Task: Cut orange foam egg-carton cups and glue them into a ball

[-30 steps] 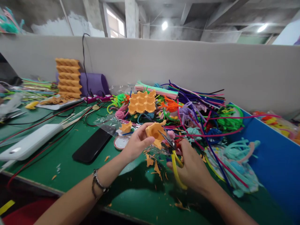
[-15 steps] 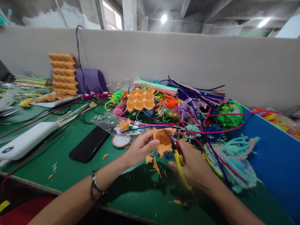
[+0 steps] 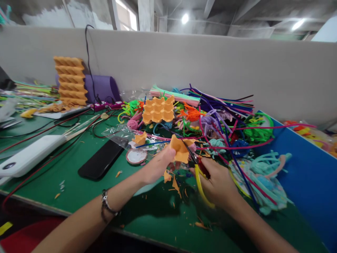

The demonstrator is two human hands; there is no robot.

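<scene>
My left hand (image 3: 160, 162) pinches a small cup-shaped piece of orange egg carton (image 3: 181, 150) above the table. Yellow-handled scissors (image 3: 200, 186) sit in my right hand (image 3: 219, 181), fingers through the loops. Their dark blades lie against the right side of the orange piece; how far apart they are is hard to make out. Orange scraps (image 3: 176, 186) are scattered below my hands. A larger egg-carton piece (image 3: 158, 109) rests on the pile behind, and a loose orange bit (image 3: 140, 138) lies left of the held piece.
Colourful pipe cleaners (image 3: 218, 100) are heaped at the back. On the left lie a black phone (image 3: 102, 160), a white device (image 3: 31, 154) and cables. A tall orange carton stack (image 3: 70, 81) leans by the grey partition (image 3: 184, 63). A blue panel (image 3: 302, 175) bounds the right side.
The orange piece has been turned and raised slightly in my left hand, its cup side now showing differently. The scissors remain at its right side, shifted a little.
</scene>
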